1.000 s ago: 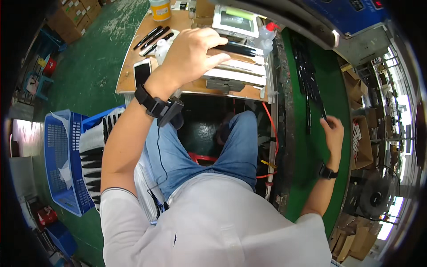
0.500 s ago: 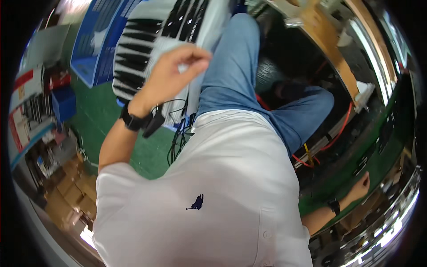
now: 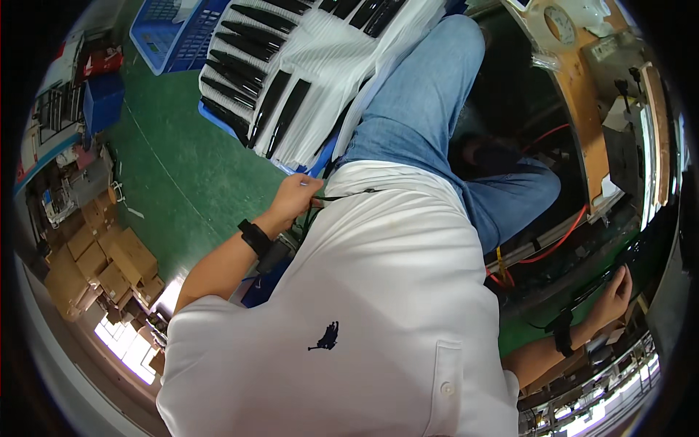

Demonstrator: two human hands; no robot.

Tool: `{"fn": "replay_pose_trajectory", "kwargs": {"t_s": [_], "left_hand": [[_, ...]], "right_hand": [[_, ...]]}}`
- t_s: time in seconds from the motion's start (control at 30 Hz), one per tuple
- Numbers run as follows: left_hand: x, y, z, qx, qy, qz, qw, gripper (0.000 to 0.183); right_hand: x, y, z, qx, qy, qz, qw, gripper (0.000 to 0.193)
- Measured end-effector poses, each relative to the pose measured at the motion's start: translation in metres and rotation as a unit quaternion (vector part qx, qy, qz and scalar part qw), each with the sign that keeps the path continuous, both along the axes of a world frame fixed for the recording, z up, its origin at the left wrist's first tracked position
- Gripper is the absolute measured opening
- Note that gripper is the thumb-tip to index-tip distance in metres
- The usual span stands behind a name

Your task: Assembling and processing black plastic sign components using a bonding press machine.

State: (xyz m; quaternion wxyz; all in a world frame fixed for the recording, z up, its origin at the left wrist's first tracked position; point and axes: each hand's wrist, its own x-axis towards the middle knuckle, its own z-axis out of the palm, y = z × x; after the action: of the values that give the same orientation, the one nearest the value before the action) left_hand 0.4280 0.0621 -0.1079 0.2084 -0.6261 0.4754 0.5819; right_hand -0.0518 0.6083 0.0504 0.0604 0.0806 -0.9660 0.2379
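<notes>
Brown cardboard boxes (image 3: 109, 266), flat-sided and stacked loosely, crowd the far left edge of a smooth green floor (image 3: 175, 175); more than 6 can be made out, though the exact count cannot be told. Beyond them sits 1 blue plastic crate (image 3: 164, 36) with a latticed wall. Just right of it, a pile of clear, glossy plastic sleeves (image 3: 320, 80) lies fanned out, each holding 1 long, narrow black strip (image 3: 280, 120); at least 10 strips show, and the pile runs past the frame's top.

The person's left hand (image 3: 295, 198), with 1 black wrist strap (image 3: 255, 237) behind it, rests at the hem of a white cotton polo shirt (image 3: 364, 306), near the pile's lower edge but apart from it. Its fingertips are pressed together on a thin black cord (image 3: 342, 195) at the waistband; whether anything else is pinched cannot be told. 2 legs in blue denim jeans (image 3: 429, 109) stretch away toward a tan wooden workbench (image 3: 582, 95) with a curved edge.

At the far right, the right hand (image 3: 615, 295), also banded in black at the wrist, lies fingers curled against a dark, shiny surface (image 3: 641, 255); its grip cannot be told. 1 red cable (image 3: 561, 240) loops below the bench.
</notes>
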Motion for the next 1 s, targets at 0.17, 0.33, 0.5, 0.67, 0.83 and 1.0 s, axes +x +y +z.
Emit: {"fn": "replay_pose_trajectory", "kwargs": {"t_s": [0.17, 0.33, 0.5, 0.67, 0.83, 1.0], "left_hand": [[-0.011, -0.006, -0.011, -0.340, 0.113, -0.349, 0.866, 0.044], [-0.048, -0.011, -0.013, -0.384, 0.067, -0.436, 0.811, 0.037], [-0.065, -0.008, -0.023, -0.396, 0.020, -0.500, 0.770, 0.027], [-0.070, -0.014, -0.019, -0.399, 0.033, -0.478, 0.782, 0.017], [-0.071, -0.019, 0.025, -0.356, 0.010, -0.472, 0.806, 0.022], [-0.078, -0.044, 0.054, -0.426, 0.214, -0.352, 0.805, 0.019]], "right_hand": [[0.013, -0.016, 0.000, 0.007, -0.010, -0.028, 1.000, 0.035], [0.017, -0.018, -0.001, -0.008, -0.035, -0.011, 0.999, 0.032], [0.025, -0.024, -0.004, -0.015, -0.031, -0.002, 0.999, 0.030], [0.029, -0.032, -0.007, -0.012, -0.022, 0.009, 1.000, 0.029], [0.030, -0.037, 0.000, -0.003, -0.044, -0.004, 0.999, 0.030], [0.031, -0.065, 0.014, -0.021, -0.029, 0.003, 0.999, 0.028]]}}
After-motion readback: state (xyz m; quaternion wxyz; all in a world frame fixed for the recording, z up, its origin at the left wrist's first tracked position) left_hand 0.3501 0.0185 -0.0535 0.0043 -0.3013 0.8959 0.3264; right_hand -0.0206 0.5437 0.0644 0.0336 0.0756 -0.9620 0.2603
